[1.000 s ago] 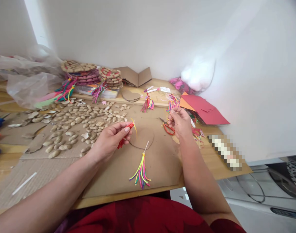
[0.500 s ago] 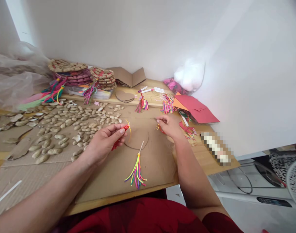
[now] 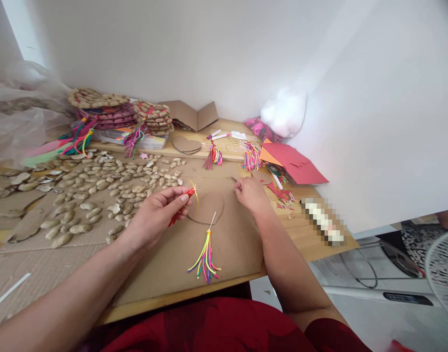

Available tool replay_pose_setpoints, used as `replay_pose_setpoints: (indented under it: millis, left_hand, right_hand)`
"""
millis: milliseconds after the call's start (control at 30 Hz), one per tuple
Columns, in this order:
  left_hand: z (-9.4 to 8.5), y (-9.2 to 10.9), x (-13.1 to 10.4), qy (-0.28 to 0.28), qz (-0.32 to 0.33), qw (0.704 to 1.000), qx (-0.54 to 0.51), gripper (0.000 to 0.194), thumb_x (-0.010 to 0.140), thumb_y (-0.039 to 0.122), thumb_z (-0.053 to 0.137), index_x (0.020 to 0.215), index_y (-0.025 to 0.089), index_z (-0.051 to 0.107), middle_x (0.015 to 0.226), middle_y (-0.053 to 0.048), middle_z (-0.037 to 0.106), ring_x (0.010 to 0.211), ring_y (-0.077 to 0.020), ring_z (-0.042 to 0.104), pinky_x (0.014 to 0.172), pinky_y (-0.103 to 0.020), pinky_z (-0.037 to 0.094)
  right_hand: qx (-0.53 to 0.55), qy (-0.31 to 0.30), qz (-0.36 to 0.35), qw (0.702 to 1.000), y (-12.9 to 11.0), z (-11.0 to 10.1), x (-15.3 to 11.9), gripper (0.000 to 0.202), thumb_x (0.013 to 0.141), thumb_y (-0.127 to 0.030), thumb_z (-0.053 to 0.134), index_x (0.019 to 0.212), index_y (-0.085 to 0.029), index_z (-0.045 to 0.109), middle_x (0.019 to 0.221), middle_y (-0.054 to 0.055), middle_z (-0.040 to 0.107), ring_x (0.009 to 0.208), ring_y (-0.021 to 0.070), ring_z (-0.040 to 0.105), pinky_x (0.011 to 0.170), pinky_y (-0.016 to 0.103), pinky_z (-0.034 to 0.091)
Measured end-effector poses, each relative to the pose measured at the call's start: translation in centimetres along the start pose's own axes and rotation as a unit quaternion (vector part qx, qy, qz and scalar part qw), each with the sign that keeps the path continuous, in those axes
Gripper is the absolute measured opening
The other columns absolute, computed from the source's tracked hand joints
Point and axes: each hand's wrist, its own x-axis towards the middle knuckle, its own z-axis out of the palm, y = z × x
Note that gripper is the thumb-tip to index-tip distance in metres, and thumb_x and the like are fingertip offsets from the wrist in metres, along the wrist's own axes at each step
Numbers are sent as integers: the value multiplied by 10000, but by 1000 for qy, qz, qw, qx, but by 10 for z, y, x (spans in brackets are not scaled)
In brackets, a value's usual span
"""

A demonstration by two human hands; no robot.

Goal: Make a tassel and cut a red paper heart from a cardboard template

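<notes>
My left hand (image 3: 165, 208) is closed in a pinch on a red tassel (image 3: 180, 211), its strands hanging below my fingers. A thin yellow string (image 3: 196, 195) sticks out of its top and curls down. My right hand (image 3: 250, 194) is closed above the cardboard sheet (image 3: 242, 244); a small dark pointed tip shows at its fingertips, but the rest is hidden. Between my hands lies a cardboard heart (image 3: 209, 205). Just below it, a multicoloured tassel (image 3: 207, 256) lies spread out, its white string reaching onto the heart.
Many peanut shells (image 3: 99, 181) cover the left side. Stacked peanut-covered pieces (image 3: 102, 110), a cardboard heart (image 3: 187, 144), tassels (image 3: 213, 155), and markers (image 3: 220, 136) are at the back. Red paper (image 3: 297, 164) lies right, near a pixelated strip (image 3: 323, 221). A fan (image 3: 446, 274) stands far right.
My right hand has shifted slightly left and turned, its fingers curled further in. A cardboard heart behind it now shows. My left hand keeps its pinch on the red tassel.
</notes>
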Motion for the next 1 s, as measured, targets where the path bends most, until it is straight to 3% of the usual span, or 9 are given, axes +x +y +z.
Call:
replay_pose_setpoints:
  millis: [133, 300, 433, 633, 800, 1000]
  left_hand:
    - [2, 1, -1, 7, -1, 1000, 2, 512, 728, 532, 831, 1087, 182, 723, 868, -39, 694, 655, -110, 573, 542, -191, 452]
    - [5, 1, -1, 4, -8, 1000, -27, 509, 703, 512, 856, 1058, 171, 727, 835, -26, 682, 637, -100, 566, 562, -196, 455]
    - [3, 0, 0, -3, -10, 999, -41, 488, 725, 491, 851, 1074, 173, 725, 847, -19, 678, 642, -87, 567, 565, -183, 456]
    - [3, 0, -2, 5, -26, 999, -46, 513, 686, 506, 876, 1059, 184, 737, 823, -17, 683, 596, -75, 560, 501, -160, 419]
    - [5, 1, -2, 12, -29, 999, -41, 503, 637, 512, 903, 1009, 207, 758, 806, -13, 688, 578, -71, 544, 480, -151, 407]
    - [4, 1, -1, 14, -31, 999, -33, 494, 631, 532, 897, 1004, 236, 766, 693, 11, 649, 537, -75, 506, 440, -156, 354]
  right_hand:
    - [12, 15, 14, 1000, -3, 3, -1, 131, 788, -80, 593, 775, -143, 707, 918, 202, 732, 959, 330, 654, 893, 410, 440]
    - [107, 39, 54, 992, 13, -1, -1, 80, 802, -195, 598, 750, -187, 659, 745, 67, 703, 702, 206, 622, 654, 300, 436]
    - [190, 69, 94, 975, 33, -16, -8, 153, 821, -312, 580, 767, -190, 653, 683, 1, 654, 587, 140, 540, 547, 243, 385]
    - [240, 100, 159, 952, 69, -45, -36, 318, 815, -495, 611, 821, -187, 686, 597, -32, 565, 488, 115, 429, 482, 243, 342]
    - [208, 110, 206, 950, 104, -64, -54, 295, 804, -472, 631, 779, -186, 699, 618, -12, 616, 544, 137, 502, 537, 256, 385]
    - [143, 115, 225, 957, 124, -64, -62, 232, 807, -390, 631, 788, -192, 750, 683, 33, 700, 659, 195, 605, 629, 289, 422]
